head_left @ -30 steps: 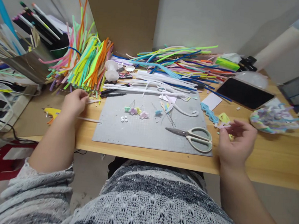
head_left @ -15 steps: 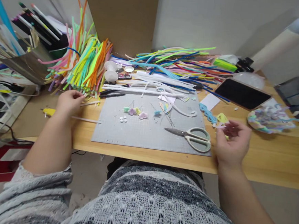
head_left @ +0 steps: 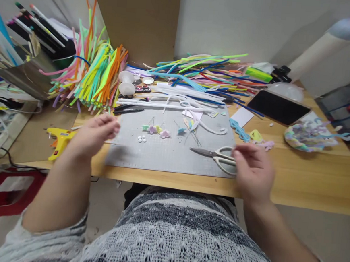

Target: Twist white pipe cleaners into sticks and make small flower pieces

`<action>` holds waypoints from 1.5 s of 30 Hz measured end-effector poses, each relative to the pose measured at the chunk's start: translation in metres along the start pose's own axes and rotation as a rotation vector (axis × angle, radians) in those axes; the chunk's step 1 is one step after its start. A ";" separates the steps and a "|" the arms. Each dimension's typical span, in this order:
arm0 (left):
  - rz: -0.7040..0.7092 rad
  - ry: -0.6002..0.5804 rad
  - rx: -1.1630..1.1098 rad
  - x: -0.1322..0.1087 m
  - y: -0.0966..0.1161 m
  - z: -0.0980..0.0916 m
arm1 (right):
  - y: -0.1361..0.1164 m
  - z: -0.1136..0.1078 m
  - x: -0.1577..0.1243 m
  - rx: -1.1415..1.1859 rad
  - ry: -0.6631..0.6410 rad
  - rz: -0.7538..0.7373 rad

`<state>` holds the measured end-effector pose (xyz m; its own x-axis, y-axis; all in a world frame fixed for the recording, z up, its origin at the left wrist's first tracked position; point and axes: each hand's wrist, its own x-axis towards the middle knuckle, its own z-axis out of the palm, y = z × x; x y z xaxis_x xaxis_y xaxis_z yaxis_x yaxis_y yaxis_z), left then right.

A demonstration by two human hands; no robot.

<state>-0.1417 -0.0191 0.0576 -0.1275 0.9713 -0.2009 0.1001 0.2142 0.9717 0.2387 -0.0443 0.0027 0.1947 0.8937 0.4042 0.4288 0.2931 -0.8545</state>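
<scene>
My left hand (head_left: 94, 136) hovers over the left edge of the grey cutting mat (head_left: 124, 157), slightly blurred, its fingers curled together. Whether anything small is between them is hidden. Below it, a thin pale stick pokes out over the mat edge. Beside the handles of the scissors (head_left: 212, 154) is my right hand (head_left: 255, 171), thumb and fingers drawn together; what they hold, if anything, cannot be made out. On the mat lie small pastel fuzzy flowers (head_left: 164, 134) on wire stems, a blue one (head_left: 181, 131), and several white beads (head_left: 142, 139).
A yellow glue gun (head_left: 59, 140) lies left of my forearm. Bundled pipe cleaners (head_left: 100, 80) stand behind, with loose ones (head_left: 197, 72) along the wall. To the right are blue, yellow and lavender fuzzy pieces (head_left: 241, 131), a phone (head_left: 278, 107) and a pastel fuzzy bowl-like piece (head_left: 306, 135).
My left hand has moved right and nearer the mat, uncovering the glue gun. My right hand has moved left from the lavender piece, which lies on the table, toward the scissors.
</scene>
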 end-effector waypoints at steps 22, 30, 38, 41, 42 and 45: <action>-0.321 -0.490 -0.318 -0.045 -0.043 0.148 | -0.005 0.032 -0.001 0.649 -0.261 0.482; -0.270 -0.457 -0.294 -0.046 -0.040 0.147 | 0.066 -0.041 0.059 -0.259 0.211 0.211; -0.230 -0.464 -0.200 -0.047 -0.038 0.151 | 0.031 -0.026 0.038 -0.357 0.130 -0.011; -0.188 -0.472 -0.151 -0.047 -0.035 0.154 | -0.014 -0.001 0.009 -0.135 -0.396 -0.178; -0.172 -0.479 -0.144 -0.048 -0.034 0.155 | -0.026 0.007 0.001 -0.092 -0.536 -0.233; -0.112 -0.490 -0.121 -0.050 -0.034 0.159 | -0.042 0.027 -0.016 -0.058 -0.659 -0.341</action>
<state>0.0180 -0.0579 0.0148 0.3492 0.8840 -0.3108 -0.0059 0.3338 0.9426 0.1935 -0.0618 0.0229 -0.5190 0.7802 0.3492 0.4201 0.5886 -0.6907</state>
